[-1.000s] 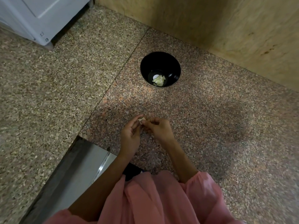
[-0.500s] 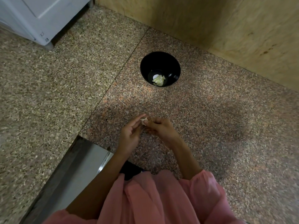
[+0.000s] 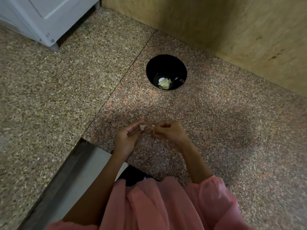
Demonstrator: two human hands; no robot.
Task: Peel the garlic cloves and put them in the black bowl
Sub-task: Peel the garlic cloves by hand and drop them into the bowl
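Observation:
The black bowl (image 3: 166, 63) stands on the speckled stone counter (image 3: 216, 122) ahead of my hands, with several peeled pale garlic cloves (image 3: 165, 83) at its bottom. My left hand (image 3: 127, 138) pinches a small whitish garlic clove (image 3: 142, 127) at its fingertips. My right hand (image 3: 167, 131) is a short gap to the right, fingers curled, pinching a thin scrap of garlic skin (image 3: 153, 132). Both hands hover over the counter, well short of the bowl.
A wooden wall (image 3: 232, 30) runs behind the bowl. A white appliance (image 3: 46, 17) stands at the back left. The counter's cut-out edge with a grey metal surface (image 3: 74, 171) lies at the lower left. My pink sleeves (image 3: 157, 205) fill the bottom.
My hands were joined on the clove; now they have pulled apart, the left keeping the clove and the right drawing away to the right with a bit of skin.

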